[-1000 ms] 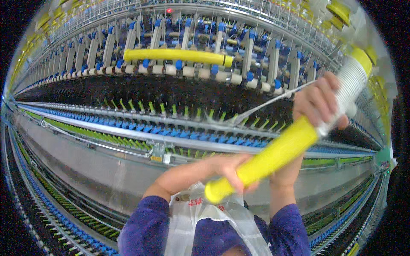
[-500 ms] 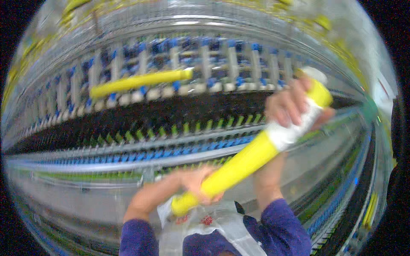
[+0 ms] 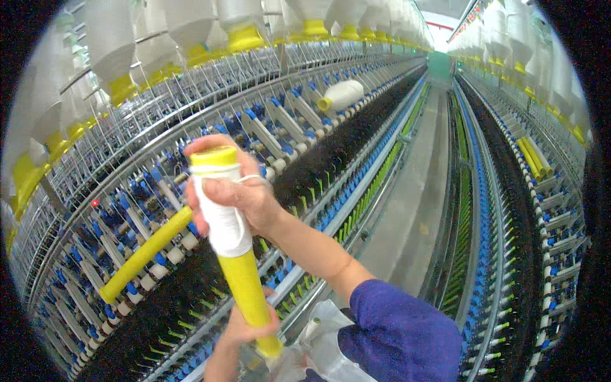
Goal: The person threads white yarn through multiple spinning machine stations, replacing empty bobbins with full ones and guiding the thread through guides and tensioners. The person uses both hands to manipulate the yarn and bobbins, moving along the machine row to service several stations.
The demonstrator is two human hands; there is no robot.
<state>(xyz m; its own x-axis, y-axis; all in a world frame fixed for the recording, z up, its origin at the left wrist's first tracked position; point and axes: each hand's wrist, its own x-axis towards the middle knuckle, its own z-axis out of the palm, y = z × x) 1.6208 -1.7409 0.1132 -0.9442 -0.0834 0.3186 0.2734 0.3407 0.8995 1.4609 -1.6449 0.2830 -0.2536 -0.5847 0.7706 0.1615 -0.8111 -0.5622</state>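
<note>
A long yellow roving bobbin [image 3: 245,290] stands tilted in front of me, with white yarn [image 3: 223,223] wound around its upper part. My right hand [image 3: 254,197] is wrapped around the wound part near the top, the thumb lying across the yarn. A loose strand loops beside that hand. Lower down, my left hand [image 3: 245,331] is closed around the bare yellow tube close to its bottom end. Behind the bobbin, a second yellow tube [image 3: 143,258] lies along the spinning frame's rollers, apart from both hands.
Full white bobbins with yellow ends [image 3: 191,28] hang overhead in rows. A white-wound bobbin [image 3: 344,95] rests farther along the left frame. Yellow tubes [image 3: 531,158] lie on the right frame. A grey aisle floor [image 3: 407,210] runs between the spindle rows. A whitish apron [image 3: 331,318] hangs at my front.
My view has swung toward the aisle on the right. The held bobbin now leans up to the left instead of up to the right. Both hands still grip it.
</note>
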